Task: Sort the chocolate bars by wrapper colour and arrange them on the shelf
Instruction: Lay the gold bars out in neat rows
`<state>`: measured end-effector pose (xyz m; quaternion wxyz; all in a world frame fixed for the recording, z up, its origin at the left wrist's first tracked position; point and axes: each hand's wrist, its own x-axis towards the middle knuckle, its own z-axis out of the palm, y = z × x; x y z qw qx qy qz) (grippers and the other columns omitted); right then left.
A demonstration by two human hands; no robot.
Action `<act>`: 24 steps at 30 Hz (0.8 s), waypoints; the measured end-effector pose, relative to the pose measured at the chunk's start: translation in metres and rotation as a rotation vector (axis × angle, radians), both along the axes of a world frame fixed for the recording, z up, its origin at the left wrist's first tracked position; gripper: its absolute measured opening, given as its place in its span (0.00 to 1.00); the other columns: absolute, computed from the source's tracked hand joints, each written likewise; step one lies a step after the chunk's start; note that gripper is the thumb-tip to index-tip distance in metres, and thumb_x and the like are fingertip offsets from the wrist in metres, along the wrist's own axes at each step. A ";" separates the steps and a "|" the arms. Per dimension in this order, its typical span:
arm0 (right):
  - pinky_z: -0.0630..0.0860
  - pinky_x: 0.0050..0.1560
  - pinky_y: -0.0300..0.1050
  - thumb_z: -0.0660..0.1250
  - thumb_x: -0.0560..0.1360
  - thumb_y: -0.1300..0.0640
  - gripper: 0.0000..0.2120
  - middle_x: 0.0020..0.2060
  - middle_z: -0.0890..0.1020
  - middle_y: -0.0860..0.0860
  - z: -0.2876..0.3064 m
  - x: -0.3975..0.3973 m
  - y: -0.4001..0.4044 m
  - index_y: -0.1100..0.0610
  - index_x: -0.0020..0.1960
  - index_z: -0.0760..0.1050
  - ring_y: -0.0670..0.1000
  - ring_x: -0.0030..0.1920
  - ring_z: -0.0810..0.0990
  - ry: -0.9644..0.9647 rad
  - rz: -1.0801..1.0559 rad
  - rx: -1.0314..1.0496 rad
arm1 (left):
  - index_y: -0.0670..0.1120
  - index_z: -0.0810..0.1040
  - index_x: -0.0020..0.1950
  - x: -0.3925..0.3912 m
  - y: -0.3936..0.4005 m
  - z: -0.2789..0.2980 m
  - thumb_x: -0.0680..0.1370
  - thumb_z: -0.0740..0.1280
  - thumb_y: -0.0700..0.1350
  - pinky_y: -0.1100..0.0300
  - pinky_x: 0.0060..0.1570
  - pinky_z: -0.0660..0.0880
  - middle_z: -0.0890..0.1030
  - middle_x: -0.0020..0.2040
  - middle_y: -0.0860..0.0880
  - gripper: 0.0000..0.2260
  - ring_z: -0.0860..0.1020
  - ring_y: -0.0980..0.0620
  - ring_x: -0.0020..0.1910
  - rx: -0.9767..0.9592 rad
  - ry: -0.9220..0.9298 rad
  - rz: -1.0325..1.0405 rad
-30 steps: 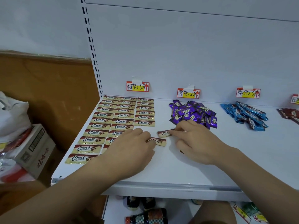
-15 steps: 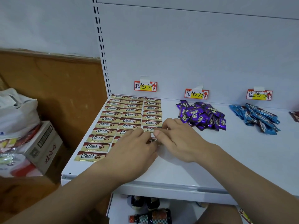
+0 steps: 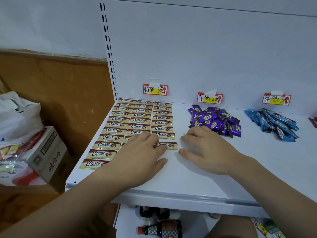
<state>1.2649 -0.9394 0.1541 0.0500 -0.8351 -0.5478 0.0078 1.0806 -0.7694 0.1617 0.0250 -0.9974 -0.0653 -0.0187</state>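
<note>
Several gold-and-brown Choco bars (image 3: 118, 124) lie flat in three neat columns at the left end of the white shelf (image 3: 197, 179). My left hand (image 3: 142, 155) lies flat over the front of the middle column, its fingertips touching the front bar of the right column (image 3: 169, 145). My right hand (image 3: 204, 148) hovers just right of that bar, fingers loosely bent and holding nothing. A loose heap of purple bars (image 3: 215, 120) sits behind my right hand. Further right is a heap of blue bars (image 3: 274, 123).
Three handwritten price tags hang on the back panel, such as the left one (image 3: 155, 89). A dark red bar (image 3: 313, 121) peeks in at the right edge. A cardboard box (image 3: 46, 152) and a white bag (image 3: 15, 117) stand left of the shelf. Bottles (image 3: 161, 229) stand below.
The brown bar my right hand held now lies at the front of the right column. My right hand has let go and drawn back to the right. The view shifted left.
</note>
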 end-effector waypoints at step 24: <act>0.66 0.72 0.45 0.61 0.82 0.39 0.28 0.72 0.70 0.45 0.004 0.005 -0.023 0.51 0.77 0.70 0.49 0.72 0.67 0.091 -0.047 0.124 | 0.52 0.67 0.79 0.010 -0.012 -0.002 0.85 0.56 0.59 0.51 0.73 0.67 0.70 0.75 0.51 0.23 0.67 0.48 0.74 0.012 -0.105 0.018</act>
